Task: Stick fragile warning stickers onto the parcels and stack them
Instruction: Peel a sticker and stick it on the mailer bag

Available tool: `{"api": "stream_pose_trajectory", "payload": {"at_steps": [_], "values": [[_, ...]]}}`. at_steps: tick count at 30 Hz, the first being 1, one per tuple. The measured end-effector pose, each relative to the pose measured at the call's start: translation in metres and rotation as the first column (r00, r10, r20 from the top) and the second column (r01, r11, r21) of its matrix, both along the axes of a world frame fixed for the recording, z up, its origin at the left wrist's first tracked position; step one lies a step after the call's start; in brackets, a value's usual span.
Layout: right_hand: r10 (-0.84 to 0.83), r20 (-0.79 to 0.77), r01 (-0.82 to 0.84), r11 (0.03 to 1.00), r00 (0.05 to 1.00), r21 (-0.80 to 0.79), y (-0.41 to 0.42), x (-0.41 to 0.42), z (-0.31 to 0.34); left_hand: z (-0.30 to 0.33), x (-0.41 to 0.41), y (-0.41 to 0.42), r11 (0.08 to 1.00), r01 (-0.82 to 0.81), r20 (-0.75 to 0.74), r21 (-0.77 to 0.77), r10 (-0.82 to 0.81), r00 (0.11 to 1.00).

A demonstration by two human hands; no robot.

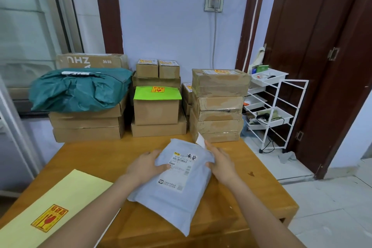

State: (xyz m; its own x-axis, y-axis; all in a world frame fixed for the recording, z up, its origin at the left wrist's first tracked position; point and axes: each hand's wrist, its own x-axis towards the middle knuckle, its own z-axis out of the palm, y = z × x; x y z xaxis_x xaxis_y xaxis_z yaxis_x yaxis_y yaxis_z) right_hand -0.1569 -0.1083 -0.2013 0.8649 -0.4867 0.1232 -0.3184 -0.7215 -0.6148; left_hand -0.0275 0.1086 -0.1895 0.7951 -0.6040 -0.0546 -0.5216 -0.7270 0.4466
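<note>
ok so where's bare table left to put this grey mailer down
Bare wood lies between the yellow sticker sheet and the left carton stack, and right of the grey mailer toward the table edge. The back is crowded with cartons.

light: even, soft, daylight-bright | shadows: faint | glare: none seen | blur: slight softness throughout | edges: bent by wide-angle lens
</note>
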Motion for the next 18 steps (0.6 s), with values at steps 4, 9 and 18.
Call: {"api": "stream_pose_trajectory", "payload": {"at_steps": [4,9,18], "values": [[0.002,-0.01,-0.003,0.996,1.0,-0.088,-0.001,0.015,0.002,-0.004,-0.006,0.003,0.998,-0.026,-0.017,-0.049,0.025,1.0],[0.056,-0.038,-0.064,0.96,0.998,-0.273,0.0,0.035,0.003,-0.011,-0.023,0.0,0.995,-0.059,0.069,-0.075,0.064,0.996],[0.095,0.337,-0.168,0.967,0.937,0.193,0.009,0.038,0.015,-0.016,-0.026,-0.003,0.986,-0.122,0.132,-0.114,0.137,0.982]]}}
